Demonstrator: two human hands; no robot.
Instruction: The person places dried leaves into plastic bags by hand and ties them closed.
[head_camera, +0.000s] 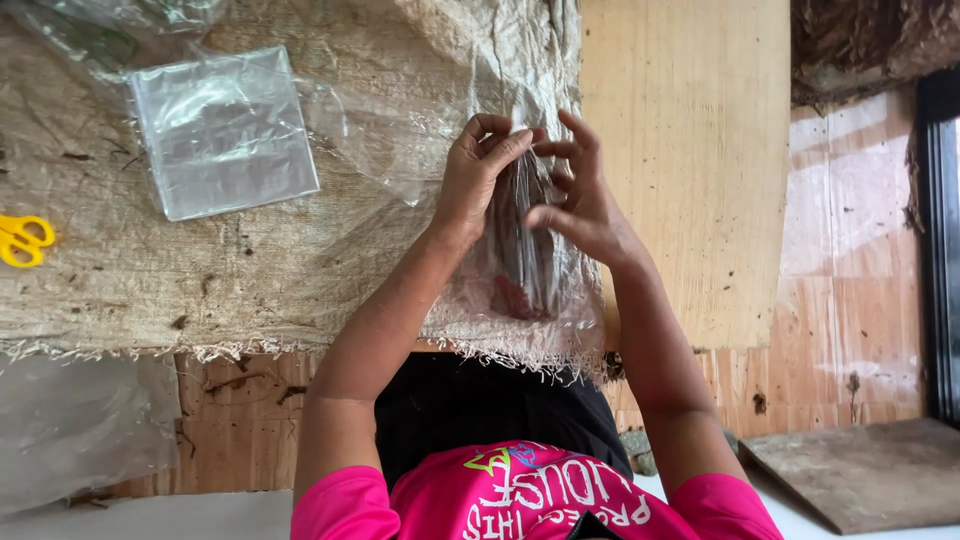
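A worn woven sack (250, 230) covers the work surface across the left and centre of the frame, apparently as a mat under loose plastic. At centre, a person in a pink shirt holds a clear plastic bag (525, 250) upright by its top edge. The left hand (475, 180) pinches the bag's mouth between thumb and curled fingers; the right hand (580, 200) meets it with fingers partly spread, fingertips on the plastic. Dark brownish contents, too blurred to identify, sit low in the bag. A stack of empty clear bags (225, 130) lies flat at upper left; yellow-handled scissors (22, 240) rest at the left edge.
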